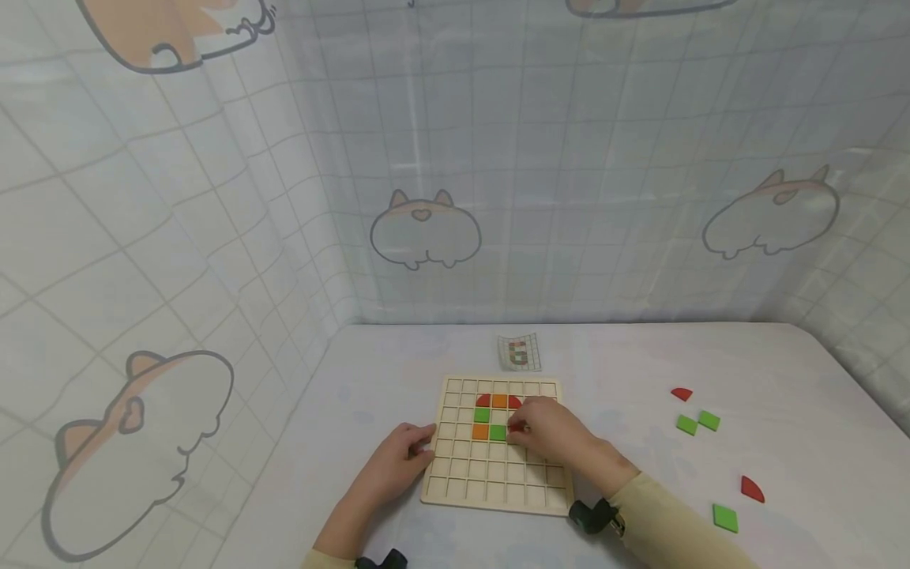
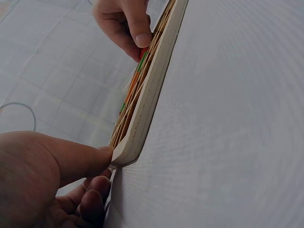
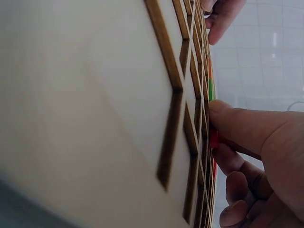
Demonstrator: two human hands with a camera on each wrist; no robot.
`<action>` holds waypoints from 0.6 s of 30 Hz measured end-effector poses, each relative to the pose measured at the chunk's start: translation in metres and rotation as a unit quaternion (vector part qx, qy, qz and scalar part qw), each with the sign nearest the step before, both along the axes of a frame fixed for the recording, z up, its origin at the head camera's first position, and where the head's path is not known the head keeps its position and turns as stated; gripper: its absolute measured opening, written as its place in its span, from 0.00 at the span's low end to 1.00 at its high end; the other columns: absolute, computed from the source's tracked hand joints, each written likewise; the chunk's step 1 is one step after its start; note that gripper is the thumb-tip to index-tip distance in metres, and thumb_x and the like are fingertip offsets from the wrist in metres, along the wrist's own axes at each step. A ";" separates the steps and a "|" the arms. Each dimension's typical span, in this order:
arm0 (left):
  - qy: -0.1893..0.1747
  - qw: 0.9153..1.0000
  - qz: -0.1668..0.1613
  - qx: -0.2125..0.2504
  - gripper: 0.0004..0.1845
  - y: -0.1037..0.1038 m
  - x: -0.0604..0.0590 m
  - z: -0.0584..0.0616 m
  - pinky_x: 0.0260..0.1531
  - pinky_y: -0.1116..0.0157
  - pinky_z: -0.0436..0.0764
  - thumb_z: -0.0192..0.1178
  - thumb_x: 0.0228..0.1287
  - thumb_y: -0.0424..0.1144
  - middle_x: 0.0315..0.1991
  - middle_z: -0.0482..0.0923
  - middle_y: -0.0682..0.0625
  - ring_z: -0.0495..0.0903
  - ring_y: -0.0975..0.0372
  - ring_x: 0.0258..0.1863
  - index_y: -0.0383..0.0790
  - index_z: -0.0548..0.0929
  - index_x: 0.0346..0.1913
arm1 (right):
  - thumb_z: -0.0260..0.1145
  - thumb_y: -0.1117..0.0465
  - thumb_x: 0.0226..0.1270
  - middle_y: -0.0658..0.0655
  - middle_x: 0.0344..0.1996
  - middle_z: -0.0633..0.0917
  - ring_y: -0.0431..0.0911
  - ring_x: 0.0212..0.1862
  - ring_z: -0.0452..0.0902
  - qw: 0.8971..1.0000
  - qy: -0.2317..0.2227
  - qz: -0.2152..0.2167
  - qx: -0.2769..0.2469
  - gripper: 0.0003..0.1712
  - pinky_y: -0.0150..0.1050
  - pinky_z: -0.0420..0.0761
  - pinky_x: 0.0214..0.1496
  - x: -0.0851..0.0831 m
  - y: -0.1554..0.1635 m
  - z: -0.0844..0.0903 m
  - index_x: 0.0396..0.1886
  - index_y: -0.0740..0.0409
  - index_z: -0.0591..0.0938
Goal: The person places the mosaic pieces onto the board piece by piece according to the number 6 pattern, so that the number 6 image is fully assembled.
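Observation:
A wooden grid board [image 1: 498,490] lies on the white table. Red, orange and green tiles [image 1: 490,423] fill some of its upper cells. My right hand [image 1: 550,435] rests over the board and pinches a red tile [image 1: 513,427] against a cell beside the green one; in the right wrist view the red tile [image 3: 213,139] shows under the thumb [image 3: 237,126]. My left hand [image 1: 405,454] holds the board's left edge, thumb [image 2: 80,159] pressed on the corner of the board [image 2: 142,118].
A small pattern card [image 1: 519,352] with a coloured figure lies just beyond the board. Loose pieces lie to the right: a red piece [image 1: 681,393], two green squares [image 1: 697,422], another red piece [image 1: 751,489] and a green square [image 1: 725,518]. Patterned curtain walls close off the back and left.

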State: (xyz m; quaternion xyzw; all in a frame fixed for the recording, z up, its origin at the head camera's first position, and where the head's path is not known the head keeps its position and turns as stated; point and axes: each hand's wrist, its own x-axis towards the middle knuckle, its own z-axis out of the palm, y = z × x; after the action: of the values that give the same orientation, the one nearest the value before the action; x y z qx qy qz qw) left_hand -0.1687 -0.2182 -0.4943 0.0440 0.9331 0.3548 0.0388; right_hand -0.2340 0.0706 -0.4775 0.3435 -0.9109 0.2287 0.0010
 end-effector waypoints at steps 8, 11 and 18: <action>0.002 1.000 -0.001 0.003 0.25 0.000 0.000 0.001 0.38 0.65 0.74 0.65 0.66 0.38 0.42 0.74 0.54 0.72 0.62 0.38 0.38 0.78 0.65 | 0.75 0.56 0.59 0.41 0.29 0.84 0.36 0.33 0.73 1.000 0.004 0.011 -0.011 0.08 0.35 0.76 0.37 0.000 -0.001 -0.002 0.36 0.53 0.91; 0.001 1.000 0.000 0.005 0.25 0.000 0.000 0.001 0.38 0.64 0.74 0.65 0.66 0.38 0.42 0.74 0.54 0.72 0.62 0.38 0.38 0.78 0.65 | 0.76 0.55 0.59 0.42 0.29 0.84 0.37 0.33 0.74 1.000 0.002 0.010 -0.016 0.09 0.35 0.76 0.37 0.000 -0.001 -0.002 0.36 0.53 0.91; 0.000 1.000 -0.001 0.003 0.25 0.000 -0.001 -0.001 0.38 0.65 0.74 0.65 0.66 0.38 0.41 0.74 0.54 0.72 0.62 0.38 0.38 0.78 0.65 | 0.76 0.54 0.59 0.41 0.29 0.84 0.37 0.33 0.74 1.000 0.000 0.010 -0.011 0.09 0.36 0.76 0.37 -0.001 -0.001 -0.004 0.36 0.52 0.91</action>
State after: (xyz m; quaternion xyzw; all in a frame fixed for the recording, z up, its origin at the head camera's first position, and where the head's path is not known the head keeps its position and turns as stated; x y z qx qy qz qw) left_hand -0.1694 -0.2186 -0.4950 0.0446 0.9320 0.3575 0.0391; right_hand -0.2348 0.0696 -0.4811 0.3526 -0.9048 0.2387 0.0022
